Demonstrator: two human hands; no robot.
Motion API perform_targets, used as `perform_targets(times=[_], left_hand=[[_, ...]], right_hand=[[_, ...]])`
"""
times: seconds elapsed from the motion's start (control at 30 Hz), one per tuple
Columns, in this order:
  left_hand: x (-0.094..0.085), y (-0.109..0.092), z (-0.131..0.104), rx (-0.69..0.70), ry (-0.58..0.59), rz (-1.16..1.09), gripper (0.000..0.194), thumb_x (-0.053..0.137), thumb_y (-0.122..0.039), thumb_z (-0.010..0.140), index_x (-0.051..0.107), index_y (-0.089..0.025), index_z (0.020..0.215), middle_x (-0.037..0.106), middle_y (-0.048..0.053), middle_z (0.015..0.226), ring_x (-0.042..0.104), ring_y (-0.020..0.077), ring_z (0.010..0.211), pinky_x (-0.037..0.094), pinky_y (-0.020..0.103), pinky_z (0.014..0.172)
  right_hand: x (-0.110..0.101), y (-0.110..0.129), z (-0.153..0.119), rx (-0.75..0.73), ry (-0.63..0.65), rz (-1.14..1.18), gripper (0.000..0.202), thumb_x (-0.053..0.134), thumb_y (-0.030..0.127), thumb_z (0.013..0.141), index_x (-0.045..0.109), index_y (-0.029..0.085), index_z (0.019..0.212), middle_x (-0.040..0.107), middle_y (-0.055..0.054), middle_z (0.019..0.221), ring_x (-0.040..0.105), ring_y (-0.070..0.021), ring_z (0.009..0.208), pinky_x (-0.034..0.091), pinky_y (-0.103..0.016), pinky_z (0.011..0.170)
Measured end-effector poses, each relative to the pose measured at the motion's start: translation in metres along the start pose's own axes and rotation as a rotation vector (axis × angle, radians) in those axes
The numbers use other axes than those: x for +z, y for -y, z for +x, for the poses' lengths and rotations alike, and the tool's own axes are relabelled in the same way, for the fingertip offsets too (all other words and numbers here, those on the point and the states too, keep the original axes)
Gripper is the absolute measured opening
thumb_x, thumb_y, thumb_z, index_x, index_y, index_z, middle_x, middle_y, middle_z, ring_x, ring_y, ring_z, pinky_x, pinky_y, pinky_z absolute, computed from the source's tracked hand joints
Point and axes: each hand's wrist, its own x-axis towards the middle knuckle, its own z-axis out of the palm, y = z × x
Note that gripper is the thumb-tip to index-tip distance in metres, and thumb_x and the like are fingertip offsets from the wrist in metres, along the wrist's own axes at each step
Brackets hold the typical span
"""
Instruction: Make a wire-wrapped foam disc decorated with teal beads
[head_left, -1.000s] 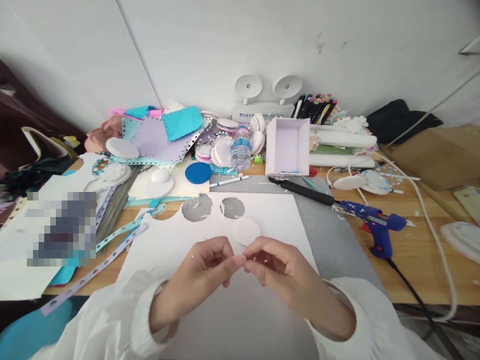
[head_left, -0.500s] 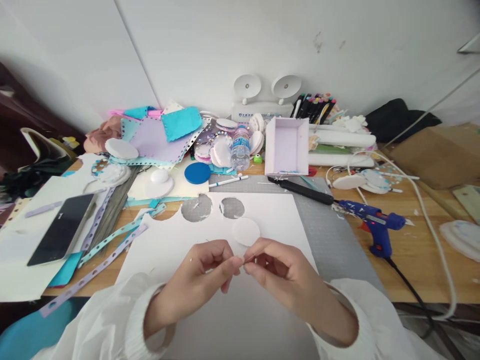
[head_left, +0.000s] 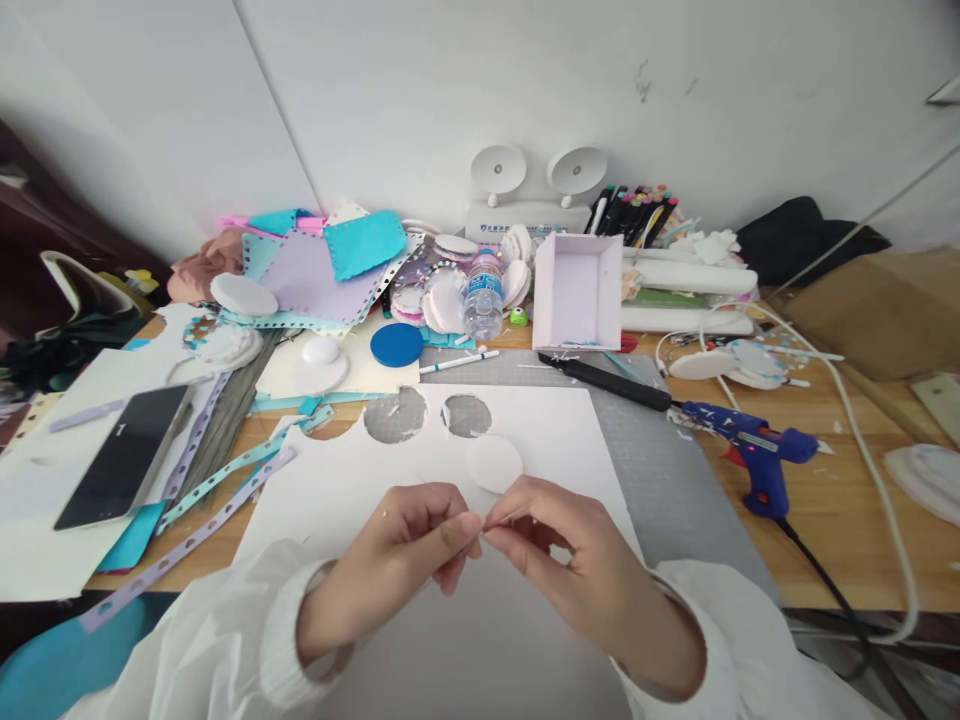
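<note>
Over the white foam sheet [head_left: 300,510], my left hand [head_left: 420,545] and my right hand [head_left: 562,540] meet fingertip to fingertip. Both are closed in a pinch. A thin strand [head_left: 516,516] shows at my right fingers and runs to the left fingertips; its exact kind is too fine to make out. Just beyond my right fingers a white foam disc [head_left: 495,462] lies flat on the sheet. Round holes are cut along the sheet's far edge, with the grey cutting mat [head_left: 660,500] showing through.
Right of the sheet lie a black cutter-like tool [head_left: 615,383] and a blue glue gun [head_left: 757,440] with its cord. A white box [head_left: 577,290], a water bottle [head_left: 484,300] and a blue disc [head_left: 397,345] stand behind. At left are a phone [head_left: 124,455] and punched strips [head_left: 187,540].
My hands stay pinched together in nearly the same spot, with only slight finger movement. The whole view has shifted very slightly.
</note>
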Motion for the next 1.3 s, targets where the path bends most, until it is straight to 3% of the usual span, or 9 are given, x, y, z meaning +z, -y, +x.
perform_targets(times=[0.17, 0.3, 0.43, 0.6, 0.77, 0.9, 1.1, 1.17, 1.3], left_hand=[[-0.006, -0.002, 0.006, -0.172, 0.093, -0.253, 0.035, 0.059, -0.042, 0.083, 0.056, -0.013, 0.063, 0.042, -0.004, 0.043, 0.035, 0.0070, 0.044, 0.027, 0.022, 0.051], [-0.016, -0.001, 0.014, -0.495, 0.428, -0.567, 0.030, 0.062, -0.037, 0.079, 0.051, -0.015, 0.063, 0.024, -0.009, 0.043, 0.017, 0.0061, 0.043, 0.019, 0.021, 0.046], [-0.022, -0.006, 0.022, -0.643, 0.514, -0.423, 0.032, 0.062, -0.042, 0.078, 0.051, -0.016, 0.063, 0.027, -0.008, 0.042, 0.020, 0.0069, 0.042, 0.024, 0.020, 0.046], [-0.021, -0.023, 0.017, -0.376, 0.251, 0.119, 0.043, 0.056, -0.056, 0.078, 0.054, -0.016, 0.063, 0.048, -0.002, 0.053, 0.044, 0.0110, 0.050, 0.038, 0.023, 0.052], [-0.010, -0.031, 0.004, 0.084, -0.114, 0.914, 0.018, 0.054, -0.037, 0.085, 0.060, -0.020, 0.084, 0.060, 0.000, 0.078, 0.048, 0.0123, 0.059, 0.029, 0.024, 0.054], [-0.003, -0.027, 0.003, 0.223, -0.085, 1.132, 0.024, 0.040, -0.026, 0.094, 0.063, -0.019, 0.090, 0.064, 0.003, 0.088, 0.056, 0.0158, 0.069, 0.031, 0.026, 0.059], [-0.007, -0.026, 0.003, 0.299, -0.040, 0.876, 0.022, 0.045, -0.023, 0.090, 0.066, -0.019, 0.084, 0.066, 0.003, 0.081, 0.058, 0.0161, 0.076, 0.038, 0.025, 0.067], [-0.011, -0.030, 0.003, 0.156, 0.058, 0.617, 0.019, 0.051, -0.023, 0.087, 0.067, -0.019, 0.078, 0.066, 0.001, 0.074, 0.057, 0.0141, 0.071, 0.041, 0.024, 0.066], [-0.018, -0.035, 0.006, -0.222, 0.480, 0.054, 0.021, 0.057, -0.033, 0.083, 0.066, -0.017, 0.073, 0.064, 0.002, 0.068, 0.056, 0.0110, 0.061, 0.043, 0.021, 0.058]], right_hand=[[-0.003, -0.006, -0.002, -0.379, -0.090, -0.391, 0.018, 0.044, 0.014, 0.093, 0.060, 0.020, 0.093, 0.065, -0.004, 0.078, 0.059, -0.0131, 0.069, 0.045, -0.025, 0.060], [-0.016, -0.004, -0.001, -0.703, 0.032, -0.741, 0.026, 0.039, 0.009, 0.092, 0.062, 0.015, 0.102, 0.069, -0.007, 0.079, 0.060, -0.0164, 0.065, 0.045, -0.030, 0.058], [-0.023, -0.004, 0.002, -0.815, 0.082, -0.788, 0.029, 0.037, 0.006, 0.089, 0.063, 0.016, 0.098, 0.067, -0.007, 0.073, 0.059, -0.0168, 0.060, 0.045, -0.030, 0.055], [-0.018, -0.013, 0.005, -0.502, -0.037, -0.676, 0.021, 0.041, 0.010, 0.092, 0.060, 0.018, 0.090, 0.065, -0.005, 0.078, 0.062, -0.0152, 0.071, 0.045, -0.027, 0.062], [-0.012, -0.008, 0.009, -0.278, -0.046, -0.464, 0.017, 0.043, 0.013, 0.092, 0.057, 0.020, 0.085, 0.063, -0.003, 0.077, 0.058, -0.0134, 0.070, 0.043, -0.025, 0.063], [-0.010, 0.000, 0.011, -0.128, -0.048, -0.315, 0.012, 0.051, 0.014, 0.088, 0.058, 0.020, 0.081, 0.061, 0.000, 0.074, 0.056, -0.0118, 0.066, 0.042, -0.024, 0.061], [-0.012, 0.003, 0.009, 0.004, 0.054, -0.196, 0.011, 0.053, 0.019, 0.088, 0.059, 0.020, 0.079, 0.061, 0.001, 0.069, 0.054, -0.0101, 0.059, 0.042, -0.022, 0.054], [-0.015, 0.003, 0.007, -0.140, 0.046, -0.196, 0.012, 0.051, 0.018, 0.090, 0.059, 0.019, 0.080, 0.060, 0.000, 0.070, 0.054, -0.0098, 0.061, 0.042, -0.021, 0.055], [-0.024, 0.000, 0.001, -0.647, 0.106, -0.334, 0.017, 0.046, 0.011, 0.091, 0.058, 0.021, 0.098, 0.064, -0.002, 0.078, 0.058, -0.0112, 0.068, 0.046, -0.022, 0.062]])
